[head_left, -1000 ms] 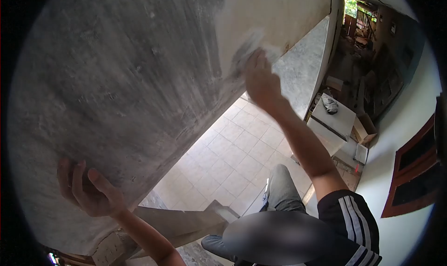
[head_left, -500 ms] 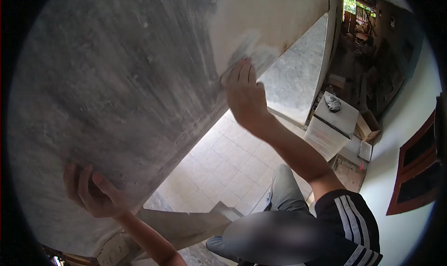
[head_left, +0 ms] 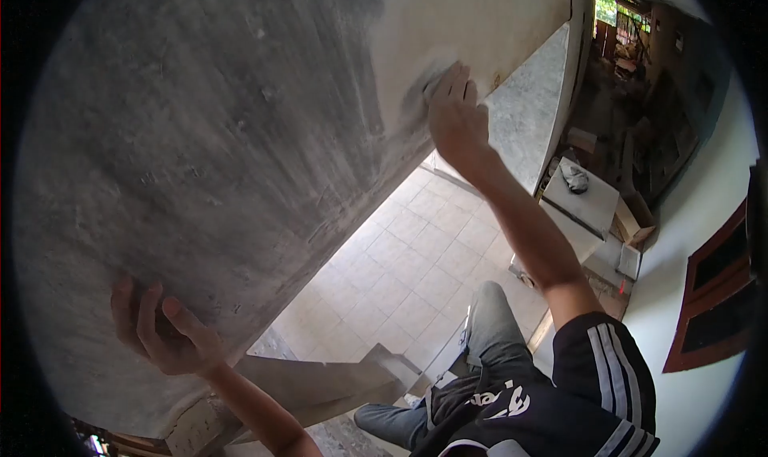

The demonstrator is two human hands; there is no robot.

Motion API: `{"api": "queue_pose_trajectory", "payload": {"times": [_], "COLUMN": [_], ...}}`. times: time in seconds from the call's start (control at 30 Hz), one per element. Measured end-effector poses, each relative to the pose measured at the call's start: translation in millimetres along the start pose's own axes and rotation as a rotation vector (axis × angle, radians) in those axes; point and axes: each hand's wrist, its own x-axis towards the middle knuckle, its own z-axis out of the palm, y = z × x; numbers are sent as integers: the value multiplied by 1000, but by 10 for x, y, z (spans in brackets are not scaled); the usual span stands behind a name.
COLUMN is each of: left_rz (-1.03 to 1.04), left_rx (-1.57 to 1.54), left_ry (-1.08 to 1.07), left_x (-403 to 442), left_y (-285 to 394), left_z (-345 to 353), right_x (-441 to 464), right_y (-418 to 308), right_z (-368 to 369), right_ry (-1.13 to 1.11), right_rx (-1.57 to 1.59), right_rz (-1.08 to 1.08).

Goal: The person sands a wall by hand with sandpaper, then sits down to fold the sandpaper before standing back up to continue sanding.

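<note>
A large plastered surface (head_left: 240, 137), dark grey with streaks and cream towards the upper right, fills the left and top of the head view. My right hand (head_left: 460, 121) presses against it near its lower edge, beside a smudged grey patch. Its fingers are held together, and a dark edge shows beside them; whatever lies under them is mostly hidden. Lower left, my left hand (head_left: 168, 329) rests its fingertips on the grey part, with fingers apart and nothing seen in them.
Below lies a tiled floor (head_left: 400, 265). On the right stand a white box-like cabinet (head_left: 588, 201) with a crumpled grey item (head_left: 574, 177) on top and an open carton (head_left: 634, 217). A brown-framed window (head_left: 712, 289) is set in the pale wall (head_left: 664, 297). A grey ledge (head_left: 320, 389) runs below my left arm.
My right hand has slid up and to the right along the plastered surface. My left hand stays in nearly the same place.
</note>
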Motion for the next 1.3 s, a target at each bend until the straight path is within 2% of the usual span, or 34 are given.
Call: {"api": "queue_pose_trajectory", "payload": {"times": [0.1, 0.2, 0.23, 0.33, 0.37, 0.5, 0.6, 0.63, 0.73, 0.8, 0.87, 0.93, 1.0, 1.07, 1.1, 1.2, 1.23, 1.3], "left_rz": [-32, -73, -57, -22, -8, 10, -3, -4, 0, -1, -24, -20, -5, -32, -36, -22, -22, -21], "left_rx": [-57, -56, -45, -4, 1, 38, -33, 1, 40, 28, 1, 3, 41, 16, 5, 32, 3, -37], "left_ry": [38, 42, 15, 21, 23, -5, 22, 30, -6, 16, 50, 37, 21, 39, 35, 21, 2, 24], "left_x": [12, 9, -13, 3, 18, -15, -14, 5, -16, -2, 20, -1, -16, -3, 13, 3, -24, -12], "left_y": [35, 65, 57, 28, 34, -3, -9, -8, 18, 19, 42, 30, 16, 60, 61, 43, 39, 15], "left_z": [57, 70, 27, 36, 37, 21, 32, 50, 17, 34, 72, 52, 44, 62, 52, 49, 15, 45], "right_x": [-260, 51, 141, -111, -205, 166, -123, -154, 211, 53, -153, 29, 62, -198, -250, 71, 52, -228], "right_y": [-138, 156, 179, -54, -93, 209, -54, -55, 227, 1, -120, 47, 24, -227, -216, 24, -16, -275], "right_z": [-153, 30, 96, -28, -118, 144, 88, -89, -66, 65, -51, -104, -132, -134, -228, -123, -132, -296], "right_ry": [38, -28, -47, 89, 18, -14, 156, -4, -275, 14, 23, -20, -56, 155, 58, 28, -58, -8], "right_rx": [-76, 48, -9, -103, -76, -30, -139, -39, 87, -95, -136, -11, -66, -94, -64, 90, 53, 26], "right_rz": [-148, -26, 49, -81, -140, 41, -94, -130, -42, 32, -120, -90, -30, -106, -176, -14, 16, -84]}}
